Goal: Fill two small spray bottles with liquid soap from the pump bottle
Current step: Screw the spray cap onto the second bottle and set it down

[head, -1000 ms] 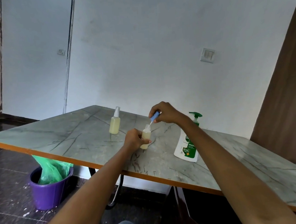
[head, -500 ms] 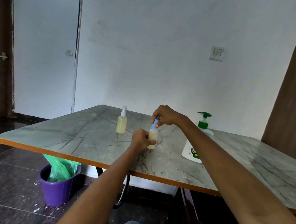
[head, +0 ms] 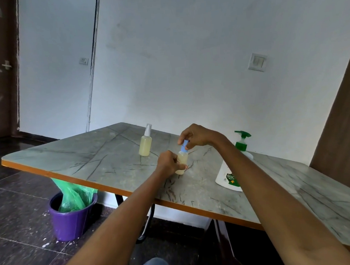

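Since a moment ago the blue spray cap (head: 184,147) has come down from its tilt beside the neck and now sits upright on top of the near bottle (head: 182,162), with the right hand (head: 195,135) lower over it. That hand pinches the cap between thumb and fingertips, while the left hand (head: 168,162) wraps the bottle's body and holds it on the table (head: 101,158), near the front edge.

Judging by its size and pale yellow fill, the bottle is light and thin-walled, likely to give under a hard squeeze and to be slick if soap has run down its side. So the body wants a firm, low hold, and the cap a fingertip grip for twisting; whether the thread has caught cannot be told.

Farther back on the table stands the other bottle (head: 145,144), capped and filled, well apart from the hands. The pump bottle (head: 231,176) stands to the right, partly behind the right forearm.
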